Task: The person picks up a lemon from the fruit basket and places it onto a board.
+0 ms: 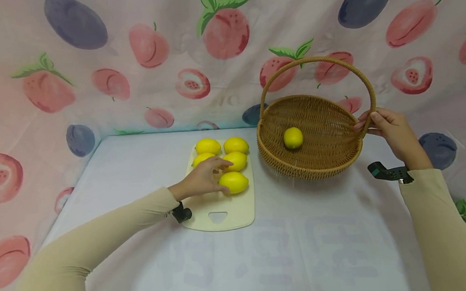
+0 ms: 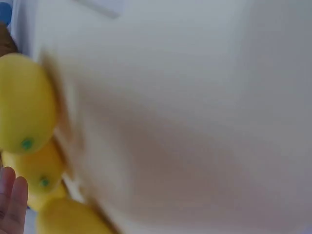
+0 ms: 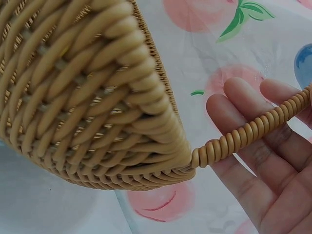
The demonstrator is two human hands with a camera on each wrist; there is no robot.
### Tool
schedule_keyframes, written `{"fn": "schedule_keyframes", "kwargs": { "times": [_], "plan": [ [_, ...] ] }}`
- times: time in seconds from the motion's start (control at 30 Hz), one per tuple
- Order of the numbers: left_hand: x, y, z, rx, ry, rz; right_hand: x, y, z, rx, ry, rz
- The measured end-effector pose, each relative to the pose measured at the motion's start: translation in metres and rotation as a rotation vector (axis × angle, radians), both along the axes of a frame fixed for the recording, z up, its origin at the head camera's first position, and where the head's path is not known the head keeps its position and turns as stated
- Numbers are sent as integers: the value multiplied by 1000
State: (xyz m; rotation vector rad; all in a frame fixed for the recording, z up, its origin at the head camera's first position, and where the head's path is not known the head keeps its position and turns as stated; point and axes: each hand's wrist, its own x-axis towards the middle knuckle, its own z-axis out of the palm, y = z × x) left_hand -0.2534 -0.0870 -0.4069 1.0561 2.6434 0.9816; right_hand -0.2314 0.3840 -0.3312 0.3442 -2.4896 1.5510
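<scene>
My left hand [image 1: 202, 178] reaches over a cream cutting board [image 1: 205, 217] with several yellow lemons on it. Its thumb and fingers are spread at the left side of the nearest lemon [image 1: 234, 183]. In the left wrist view, straight fingers [image 2: 18, 202] lie beside the lemons, apart from the nearest lemon [image 2: 24, 102]. At the right, my right hand [image 1: 392, 130] holds the handle [image 3: 248, 134] of a brown wicker basket [image 1: 312, 172] near its base, fingers behind it and thumb in front. The basket tilts toward me, with one lemon [image 1: 293, 138] inside.
The board and basket are side by side on a white-covered table [image 1: 297, 249]. A fruit-printed cloth [image 1: 141, 111] hangs behind and at both sides. The basket's tall arched handle [image 1: 316, 59] rises in front of the cloth. The board's cut-out grip [image 1: 218, 217] faces me.
</scene>
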Motion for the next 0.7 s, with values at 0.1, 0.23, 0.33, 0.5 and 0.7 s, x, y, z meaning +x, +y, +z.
{"fn": "schedule_keyframes", "kwargs": {
  "times": [0.1, 0.23, 0.33, 0.5, 0.7],
  "plan": [
    [-4, 1, 9, 22, 18, 4, 0, 0, 0, -12, -1, 6],
    [-11, 3, 22, 77, 23, -9, 0, 0, 0, -19, -1, 13],
    [-15, 6, 34, 117, 2, -18, 1, 0, 0, -20, 1, 16],
    [-23, 13, 55, 163, -50, -26, 1, 0, 0, -50, 1, 29],
    [-37, 31, 78, 181, -102, -96, 0, 1, 0, -4, -7, 7]
  ]
}}
